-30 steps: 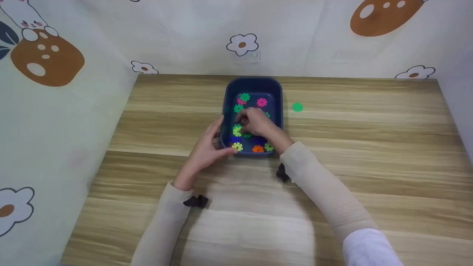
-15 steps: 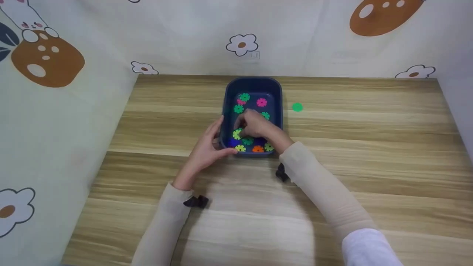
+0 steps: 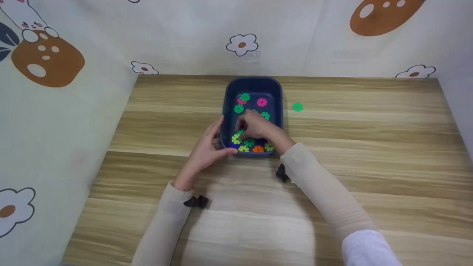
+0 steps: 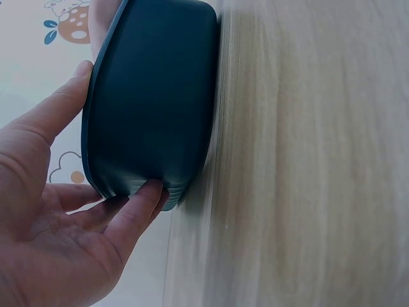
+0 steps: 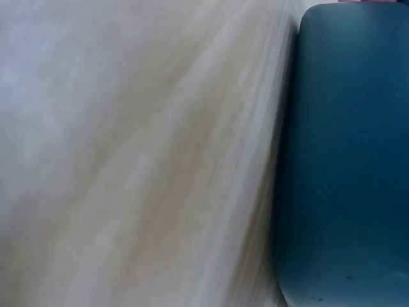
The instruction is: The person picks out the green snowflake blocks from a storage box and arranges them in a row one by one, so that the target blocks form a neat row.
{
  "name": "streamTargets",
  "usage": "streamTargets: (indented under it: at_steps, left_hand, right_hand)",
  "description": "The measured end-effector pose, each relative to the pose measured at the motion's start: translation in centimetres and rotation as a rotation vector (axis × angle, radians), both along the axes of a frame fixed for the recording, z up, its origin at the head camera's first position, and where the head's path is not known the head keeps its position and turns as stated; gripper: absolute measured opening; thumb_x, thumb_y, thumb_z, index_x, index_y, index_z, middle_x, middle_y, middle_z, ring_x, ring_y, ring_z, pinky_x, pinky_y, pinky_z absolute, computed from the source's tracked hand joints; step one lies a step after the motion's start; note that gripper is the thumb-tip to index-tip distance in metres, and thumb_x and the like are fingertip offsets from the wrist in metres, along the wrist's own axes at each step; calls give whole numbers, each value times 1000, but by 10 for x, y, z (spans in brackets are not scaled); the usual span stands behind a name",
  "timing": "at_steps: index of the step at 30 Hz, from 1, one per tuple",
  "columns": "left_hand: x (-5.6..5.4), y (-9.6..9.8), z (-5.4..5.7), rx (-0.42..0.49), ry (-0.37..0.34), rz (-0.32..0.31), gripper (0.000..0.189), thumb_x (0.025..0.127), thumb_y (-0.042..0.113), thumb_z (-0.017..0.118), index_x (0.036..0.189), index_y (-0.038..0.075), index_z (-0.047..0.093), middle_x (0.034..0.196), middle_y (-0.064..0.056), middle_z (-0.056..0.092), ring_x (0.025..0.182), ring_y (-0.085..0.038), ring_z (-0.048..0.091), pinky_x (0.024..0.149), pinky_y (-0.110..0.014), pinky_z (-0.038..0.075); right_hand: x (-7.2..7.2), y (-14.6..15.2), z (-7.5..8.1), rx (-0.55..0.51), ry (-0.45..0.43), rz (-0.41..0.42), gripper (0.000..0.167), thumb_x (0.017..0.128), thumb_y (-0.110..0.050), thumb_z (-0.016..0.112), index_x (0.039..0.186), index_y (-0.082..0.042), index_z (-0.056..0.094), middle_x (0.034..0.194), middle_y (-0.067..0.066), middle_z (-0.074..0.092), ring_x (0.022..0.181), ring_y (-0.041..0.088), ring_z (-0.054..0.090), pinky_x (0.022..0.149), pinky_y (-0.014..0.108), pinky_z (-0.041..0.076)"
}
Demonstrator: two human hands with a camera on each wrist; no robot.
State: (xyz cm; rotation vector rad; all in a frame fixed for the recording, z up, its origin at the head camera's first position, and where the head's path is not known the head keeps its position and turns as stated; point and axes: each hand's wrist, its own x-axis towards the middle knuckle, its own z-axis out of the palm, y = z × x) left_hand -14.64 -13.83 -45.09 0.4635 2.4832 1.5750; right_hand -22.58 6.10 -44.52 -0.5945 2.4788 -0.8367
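Head view: a left hand (image 3: pixel 204 152) grips the near left corner of a dark blue tub (image 3: pixel 257 155), thumb on the rim, as a right hand (image 3: pixel 255 123) reaches inside, fingers curled narrow at a yellow disc (image 3: pixel 235 139). Whether it pinches that disc or merely touches it is unclear. A weak pinch could drop it among the loose discs (image 3: pixel 258 149); a slackened left hold might let the tub slide across the tabletop (image 3: pixel 369 147).
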Motion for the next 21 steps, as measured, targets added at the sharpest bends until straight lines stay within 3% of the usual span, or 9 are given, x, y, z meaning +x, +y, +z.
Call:
streamTargets:
  at_steps: [10, 19, 21]
  left_hand:
    - [2, 2, 1, -36, -3, 28, 99, 76, 25, 84, 155, 14, 24, 155, -13, 26, 128, -30, 44, 99, -39, 44]
    - [2, 3, 2, -15, -38, 23, 99, 78, 19, 83, 155, 14, 21, 156, -15, 20, 130, -35, 41, 100, -44, 43]
    - [6, 5, 13, -8, -43, 18, 98, 79, 14, 82, 155, 9, 20, 156, -19, 20, 130, -37, 40, 100, -46, 42]
  right_hand:
    - [1, 4, 0, -17, -19, -1, 27, 79, -19, 82, 100, -8, 70, 109, 8, 52, 97, 23, 51, 86, 34, 46]
    - [1, 10, 2, -43, -48, 23, 22, 81, -1, 75, 101, -8, 73, 114, 7, 53, 98, 24, 50, 89, 36, 46]
    - [2, 9, 2, -31, -46, 26, 20, 81, -1, 76, 99, -7, 72, 115, 7, 51, 99, 24, 50, 89, 36, 46]
